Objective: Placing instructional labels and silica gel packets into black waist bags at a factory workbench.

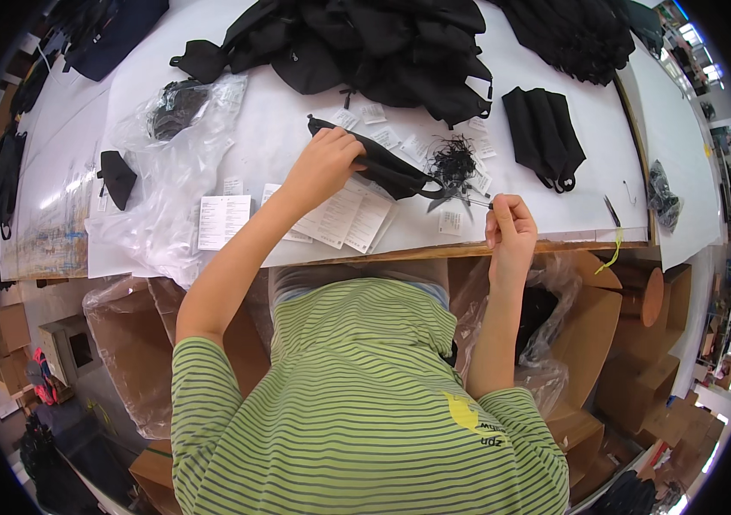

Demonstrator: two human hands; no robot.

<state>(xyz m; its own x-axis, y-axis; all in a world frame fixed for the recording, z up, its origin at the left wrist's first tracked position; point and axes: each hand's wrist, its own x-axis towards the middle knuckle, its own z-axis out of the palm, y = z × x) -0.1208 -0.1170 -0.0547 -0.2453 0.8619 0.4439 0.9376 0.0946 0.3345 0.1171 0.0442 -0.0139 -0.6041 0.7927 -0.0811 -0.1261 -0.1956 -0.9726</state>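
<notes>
My left hand is closed on a long, narrow black fabric piece, held tilted above the near edge of the table. A small loop shows at the fabric's right end. To the right, my right hand is closed in a pinch on a thin black cord, which stretches toward that loop. Just behind the cord lies a tangle of black strings. White printed cards lie beneath the fabric, with one more white card to their left.
A black fabric heap covers the table's far side. Folded black pieces lie right; a clear plastic bag and a small black piece lie left. Open cardboard boxes stand below the table edge.
</notes>
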